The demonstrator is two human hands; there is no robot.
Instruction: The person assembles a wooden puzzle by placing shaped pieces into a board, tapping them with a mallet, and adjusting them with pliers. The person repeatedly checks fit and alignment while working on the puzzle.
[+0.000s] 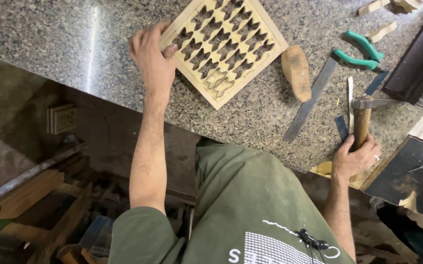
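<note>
Gripping left edge of pierced wooden panel, left hand has thumb on top face, fingers curled over rim; panel lies flat on speckled granite counter, turned cornerwise to counter edge. Right hand closed around wooden handle of hammer, metal head up, at counter's near edge. Between hands: long flat metal file, oval wooden block just beside it. Green-handled pliers farther back, well apart from panel
</note>
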